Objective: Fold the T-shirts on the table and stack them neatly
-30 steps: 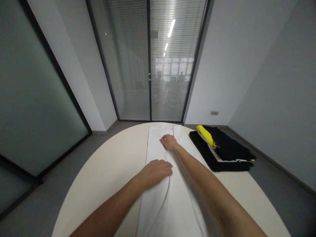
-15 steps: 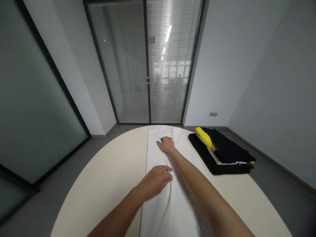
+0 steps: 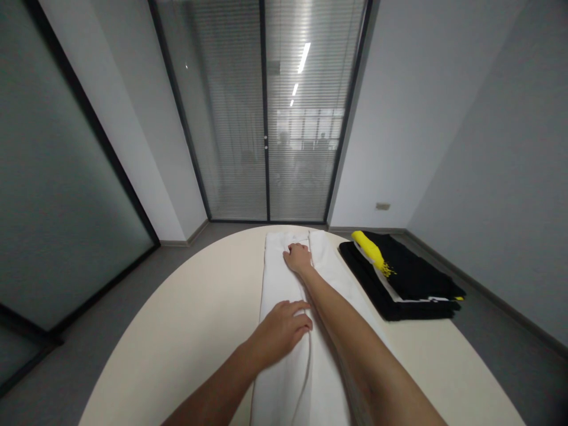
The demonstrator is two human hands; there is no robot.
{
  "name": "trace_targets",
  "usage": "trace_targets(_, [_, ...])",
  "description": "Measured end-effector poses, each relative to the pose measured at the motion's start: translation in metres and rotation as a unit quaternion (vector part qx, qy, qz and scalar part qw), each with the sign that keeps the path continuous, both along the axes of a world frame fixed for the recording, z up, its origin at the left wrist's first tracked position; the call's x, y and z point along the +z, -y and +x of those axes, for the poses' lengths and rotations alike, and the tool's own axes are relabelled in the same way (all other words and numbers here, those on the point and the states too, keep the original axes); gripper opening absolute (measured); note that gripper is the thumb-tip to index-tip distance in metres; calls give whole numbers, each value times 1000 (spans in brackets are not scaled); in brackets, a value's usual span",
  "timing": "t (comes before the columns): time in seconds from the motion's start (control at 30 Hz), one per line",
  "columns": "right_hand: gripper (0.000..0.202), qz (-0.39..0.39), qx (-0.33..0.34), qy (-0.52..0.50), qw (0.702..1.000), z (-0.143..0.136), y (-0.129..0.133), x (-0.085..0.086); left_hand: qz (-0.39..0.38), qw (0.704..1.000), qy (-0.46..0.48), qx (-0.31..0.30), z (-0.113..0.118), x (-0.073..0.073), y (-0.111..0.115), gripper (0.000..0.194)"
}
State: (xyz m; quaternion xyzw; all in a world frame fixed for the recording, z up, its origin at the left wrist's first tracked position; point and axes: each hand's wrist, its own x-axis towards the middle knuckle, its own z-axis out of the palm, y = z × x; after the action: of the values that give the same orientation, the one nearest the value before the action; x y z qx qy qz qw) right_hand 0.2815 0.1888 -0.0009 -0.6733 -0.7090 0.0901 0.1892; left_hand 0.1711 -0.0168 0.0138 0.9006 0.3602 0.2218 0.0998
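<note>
Round worktop (image 3: 190,319) bearing a long white cloth (image 3: 284,287) and a pile of black cloth (image 3: 412,266).
The white cloth runs from the near side almost to the far rim, left of the pile. The left hand (image 3: 281,331) is at its middle stretch, fingers bent and slightly apart; the right hand (image 3: 299,258) is farther along, fingers partly curled. Whether either pinches the cloth cannot be told. A fringed yellow roll (image 3: 367,246) tops the pile's left edge.

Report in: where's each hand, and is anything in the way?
Left hand at the white cloth; right hand farther out along it. Cloth stretched lengthwise over the table. Black-and-yellow stack to the right, apart from both hands.
</note>
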Motion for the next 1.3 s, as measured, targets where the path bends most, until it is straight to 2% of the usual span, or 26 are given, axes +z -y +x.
trace_targets(0.07, [37, 4, 10, 9, 1000, -1, 3, -1, -18, 1000, -14, 6, -1, -2, 3, 19])
trace_targets(0.17, [41, 7, 21, 18, 1000, -1, 5, 0, -33, 999, -25, 25, -3, -5, 7, 38])
trace_targets(0.27, [49, 8, 25, 26, 999, 3, 1, 2, -26, 997, -31, 73, -3, -9, 10, 57])
trace_targets(0.33, [55, 8, 22, 33, 999, 9, -4, 4, -17, 993, -29, 112, -1, -11, 10, 62])
trace_targets(0.4, [60, 6, 24, 41, 999, 15, -12, 6, -11, 990, -24, 138, -1, -11, 7, 61])
trace_targets(0.53, [70, -17, 44, 68, 997, 25, -28, 8, 0, 987, -22, 162, -7, -10, -4, 41])
trace_targets(0.7, [85, -46, 39, 86, 994, 28, -45, 9, 2, 984, -35, 177, -15, -18, -12, 56])
trace_targets(0.87, [92, -71, 46, 75, 994, 27, -57, 1, -21, 984, -61, 163, -15, -22, -14, 60])
trace_targets(1.03, [92, -78, 58, 65, 993, 28, -62, -4, -57, 980, -91, 167, -15, -14, -20, 63])
trace_targets(1.13, [85, -63, 70, 62, 994, 33, -61, -2, -80, 977, -109, 167, -17, -9, -22, 64])
trace_targets(1.3, [75, -64, 82, 105, 989, 46, -52, 1, -74, 977, -107, 166, -18, -9, -21, 65])
